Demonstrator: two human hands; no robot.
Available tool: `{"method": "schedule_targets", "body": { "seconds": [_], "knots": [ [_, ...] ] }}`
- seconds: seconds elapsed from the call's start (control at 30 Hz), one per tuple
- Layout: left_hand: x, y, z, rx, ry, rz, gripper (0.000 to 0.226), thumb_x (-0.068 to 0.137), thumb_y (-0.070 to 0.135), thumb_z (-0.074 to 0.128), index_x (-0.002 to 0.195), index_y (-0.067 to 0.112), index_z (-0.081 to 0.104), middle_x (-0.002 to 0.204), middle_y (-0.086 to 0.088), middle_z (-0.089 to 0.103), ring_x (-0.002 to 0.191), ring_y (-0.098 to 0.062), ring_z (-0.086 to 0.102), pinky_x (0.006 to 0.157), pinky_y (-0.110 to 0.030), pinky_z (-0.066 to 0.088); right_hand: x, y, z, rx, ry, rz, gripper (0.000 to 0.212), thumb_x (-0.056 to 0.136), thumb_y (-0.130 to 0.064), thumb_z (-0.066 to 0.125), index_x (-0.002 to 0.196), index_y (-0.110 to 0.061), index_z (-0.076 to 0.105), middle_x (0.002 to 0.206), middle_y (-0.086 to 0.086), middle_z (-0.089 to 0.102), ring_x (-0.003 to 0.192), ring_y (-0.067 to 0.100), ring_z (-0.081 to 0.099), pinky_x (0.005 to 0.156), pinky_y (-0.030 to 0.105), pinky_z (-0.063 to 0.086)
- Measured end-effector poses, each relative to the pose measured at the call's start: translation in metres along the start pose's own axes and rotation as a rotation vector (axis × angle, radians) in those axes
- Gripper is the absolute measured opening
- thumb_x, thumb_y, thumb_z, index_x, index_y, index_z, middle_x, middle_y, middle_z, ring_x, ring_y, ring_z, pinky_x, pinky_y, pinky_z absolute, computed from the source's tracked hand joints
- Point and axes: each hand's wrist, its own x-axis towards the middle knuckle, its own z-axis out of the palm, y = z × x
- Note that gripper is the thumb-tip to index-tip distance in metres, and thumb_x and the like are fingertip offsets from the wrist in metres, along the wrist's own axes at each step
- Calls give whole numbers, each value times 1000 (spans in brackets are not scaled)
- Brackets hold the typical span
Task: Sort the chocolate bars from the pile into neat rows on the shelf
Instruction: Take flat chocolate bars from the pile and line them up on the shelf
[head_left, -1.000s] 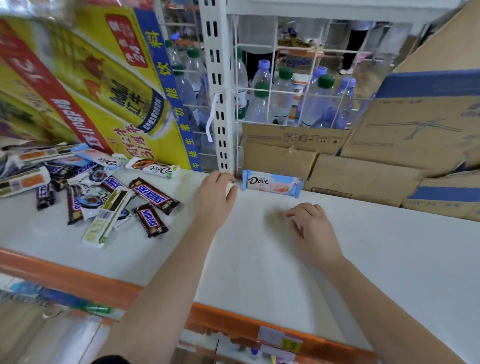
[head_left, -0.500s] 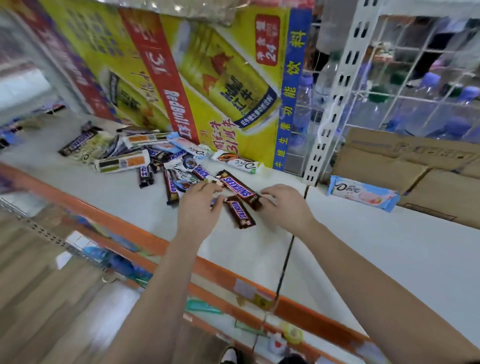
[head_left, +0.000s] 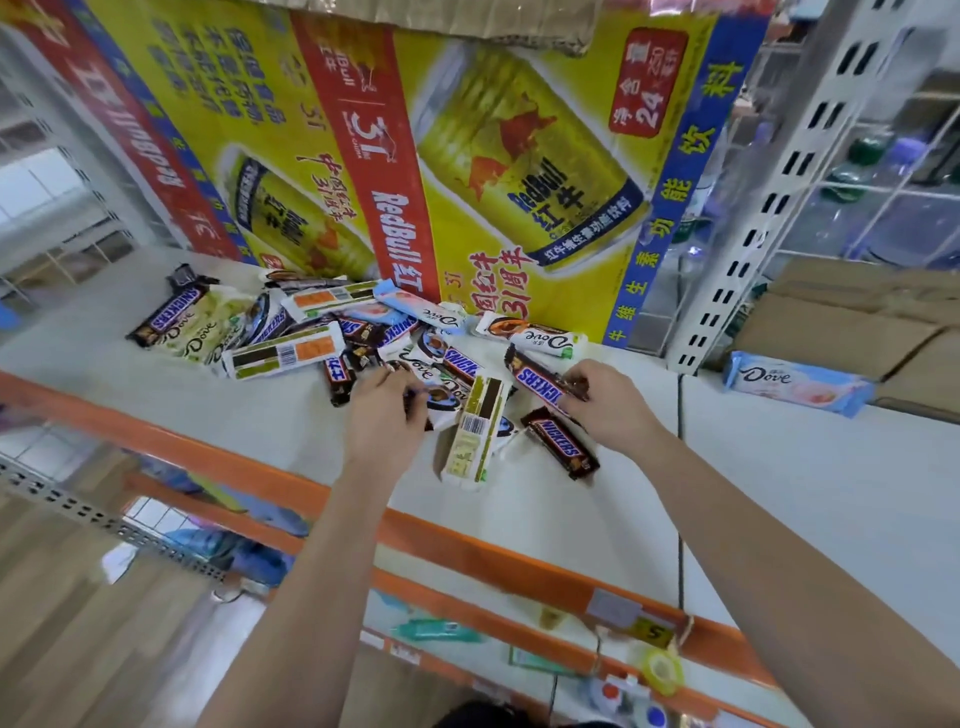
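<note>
Snickers bar lies at 9 o'clock of the right hand, whose fingers pinch its near end. Its wrapper is brown with a blue-and-white logo. Left hand has its fingers curled on a white Dove bar at its 3 o'clock. Pile of mixed bars spreads from 10 to 12 o'clock of the left hand on the shelf. Pale blue Dove bar lies alone at 3 o'clock of the right hand, well apart.
</note>
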Motion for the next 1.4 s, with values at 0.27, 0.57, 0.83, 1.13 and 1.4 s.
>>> {"method": "schedule_targets", "body": {
  "seconds": [0.27, 0.57, 0.83, 1.13, 1.4],
  "knots": [
    [5, -10, 1, -67, -64, 19, 19, 85, 28, 63, 100, 17, 65, 104, -2, 61, 107, -26, 50, 99, -36, 35, -7, -4, 4, 187, 50, 66, 15, 94, -20, 49, 107, -16, 44, 107, 16, 67, 84, 33, 63, 76, 45, 53],
    [-4, -16, -14, 13, -84, 18, 23, 88, 34, 61, 104, 18, 64, 93, 0, 65, 98, -23, 55, 95, -33, 37, -11, -18, 10, 168, 44, 25, 21, 95, -24, 49, 114, -17, 46, 111, 11, 65, 82, 26, 63, 63, 32, 51],
    [-9, -20, -9, 90, -88, -3, 33, 79, 44, 59, 106, 25, 60, 107, 5, 58, 99, -23, 53, 91, -30, 31, -13, -19, 11, 168, 74, 6, 18, 94, -22, 50, 112, -18, 47, 104, 11, 67, 75, 26, 63, 61, 34, 51],
    [-7, -4, -11, 73, -173, -113, 62, 69, 46, 76, 124, 27, 55, 141, -6, 37, 131, -22, 34, 107, -37, 20, -20, -16, 11, 198, 84, 13, 17, 94, -22, 50, 110, -18, 48, 105, 10, 65, 77, 26, 63, 63, 35, 52],
    [1, 7, -23, -316, -100, -420, 42, 69, 26, 67, 110, 20, 58, 117, -12, 56, 113, -28, 49, 78, -34, 46, -24, -3, 3, 347, 134, 33, 13, 92, -18, 56, 103, -20, 52, 101, 3, 66, 68, 21, 66, 59, 29, 51]
  ]
}}
